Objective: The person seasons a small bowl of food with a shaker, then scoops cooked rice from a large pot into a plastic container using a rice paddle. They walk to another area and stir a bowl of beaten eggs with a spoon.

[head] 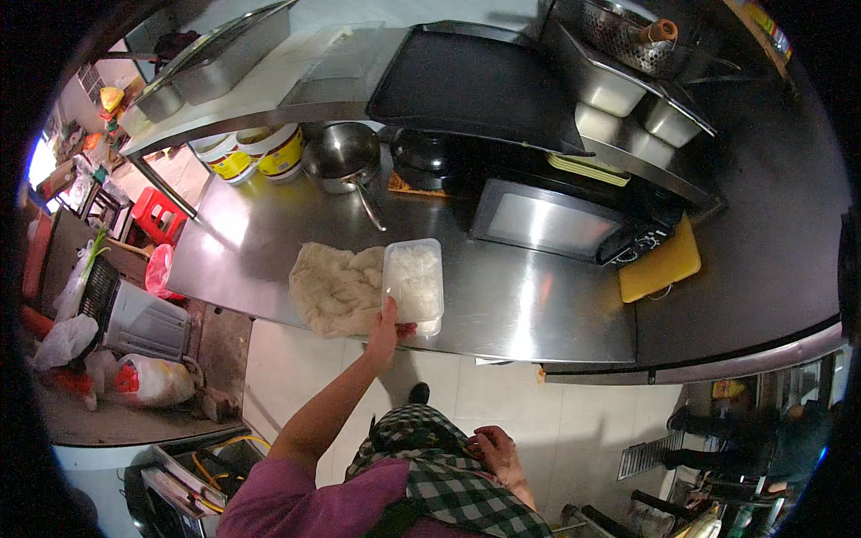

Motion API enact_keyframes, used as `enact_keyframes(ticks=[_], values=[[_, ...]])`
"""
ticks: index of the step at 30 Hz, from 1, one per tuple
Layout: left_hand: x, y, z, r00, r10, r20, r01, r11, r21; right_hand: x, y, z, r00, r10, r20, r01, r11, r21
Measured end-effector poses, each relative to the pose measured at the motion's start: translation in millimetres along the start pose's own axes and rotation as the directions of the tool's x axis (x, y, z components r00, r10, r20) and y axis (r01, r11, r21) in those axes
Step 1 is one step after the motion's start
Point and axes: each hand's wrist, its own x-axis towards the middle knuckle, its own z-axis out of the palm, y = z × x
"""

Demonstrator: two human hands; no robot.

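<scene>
My left hand (385,336) grips the near left corner of a translucent plastic food container (414,282). White, grainy contents show through its top; what they are I cannot tell. Another clear rim shows under its near edge. The container is at the front of a stainless steel worktable (471,289), against a crumpled beige cloth (336,286) on its left. My right hand (498,452) is down at waist level beside the checked apron (464,477). Its fingers are loosely bent, with nothing visible in them.
Behind the container are a steel saucepan (343,158), plastic buckets (272,151) and a microwave oven (555,218). A yellow cutting board (662,262) leans at its right. Overhead, a shelf (262,114) holds a black tray (477,87). Another person's dark-clothed legs (720,437) appear at lower right.
</scene>
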Motion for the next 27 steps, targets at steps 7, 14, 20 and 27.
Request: enact_keyframes(ticks=[7, 14, 20, 27], values=[[8.3, 2.0, 0.8, 0.996, -0.044, 0.071, 0.047, 0.998, -0.045, 0.8, -16.2, -4.3, 0.994, 0.093, -0.053, -0.085, 0.987, 0.136], [-23.7, 25.7, -7.6, 0.992, 0.075, 0.099, -0.077, 0.997, 0.023, 2.5, -2.0, -3.4, 0.984, 0.001, -0.177, 0.032, 0.982, 0.185], [-74.6, 94.1, -7.7, 0.995, 0.021, 0.095, -0.031, 0.994, 0.105, 11.6, 21.8, -5.4, 0.964, 0.039, -0.263, -0.026, 0.998, 0.053], [-130.3, 234.5, 46.6, 0.917, 0.222, 0.331, -0.176, 0.971, -0.163, 9.2, 22.9, -5.1, 0.982, -0.042, -0.187, 0.07, 0.987, 0.147]])
